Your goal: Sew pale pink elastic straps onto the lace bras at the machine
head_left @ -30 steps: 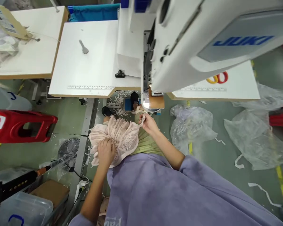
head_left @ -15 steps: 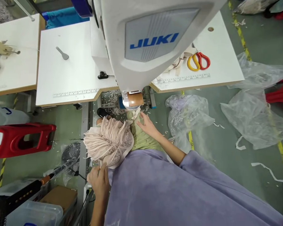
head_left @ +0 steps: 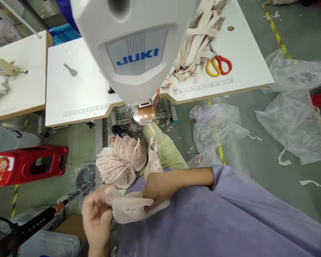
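Observation:
A pale pink lace bra piece stretches between my two hands above my lap, partly blurred by motion. My left hand has its curled fingers closed on the left end. My right hand grips the right part, its fingertips hidden behind the wrist and cloth. Beyond my right hand, more lace with a narrow strap trails up over my green-clad leg. A gathered bundle of similar lace pieces rests on my lap, just past my left hand.
A white JUKI sewing machine stands over the table. Beige elastic strips and red-yellow scissors lie on its right side. A red stool and fan are at left; plastic bags lie on the floor.
My right hand has come back from near the machine toward my lap and now grips lace. A lace piece has come off the bundle, and my left hand has moved left and down with its end.

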{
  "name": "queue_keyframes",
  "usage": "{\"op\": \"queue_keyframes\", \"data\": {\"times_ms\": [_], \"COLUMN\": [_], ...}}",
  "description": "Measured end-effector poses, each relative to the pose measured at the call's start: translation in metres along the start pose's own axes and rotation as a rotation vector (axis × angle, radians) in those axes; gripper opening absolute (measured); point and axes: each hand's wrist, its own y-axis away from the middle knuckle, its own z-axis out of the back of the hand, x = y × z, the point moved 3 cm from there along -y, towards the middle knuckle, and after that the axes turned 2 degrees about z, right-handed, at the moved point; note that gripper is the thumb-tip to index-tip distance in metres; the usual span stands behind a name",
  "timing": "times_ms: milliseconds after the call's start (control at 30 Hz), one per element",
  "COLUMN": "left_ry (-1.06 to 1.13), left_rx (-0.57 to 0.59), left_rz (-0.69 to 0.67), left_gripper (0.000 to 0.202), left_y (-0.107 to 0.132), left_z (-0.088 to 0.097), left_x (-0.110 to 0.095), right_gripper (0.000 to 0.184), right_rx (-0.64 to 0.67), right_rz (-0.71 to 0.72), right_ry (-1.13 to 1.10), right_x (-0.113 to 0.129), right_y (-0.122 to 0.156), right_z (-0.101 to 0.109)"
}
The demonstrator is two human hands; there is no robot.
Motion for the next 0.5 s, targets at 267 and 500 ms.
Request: {"op": "queue_keyframes", "data": {"times_ms": [267, 500], "left_ry": [0.238, 0.454], "left_rx": [0.77, 0.803], "left_rz": [0.619, 0.541], "left_gripper": [0.041, 0.043], "left_y": [-0.088, -0.103], "left_z": [-0.137, -0.202], "left_x": [0.021, -0.019], "right_gripper": [0.027, 0.027], "right_rx": [-0.209, -0.329], "right_rz": [-0.364, -0.639], "right_ry": [-0.291, -0.499], "right_x": [0.069, 0.079], "right_y": [0.086, 0.158], "right_z": [0.11, 0.141]}}
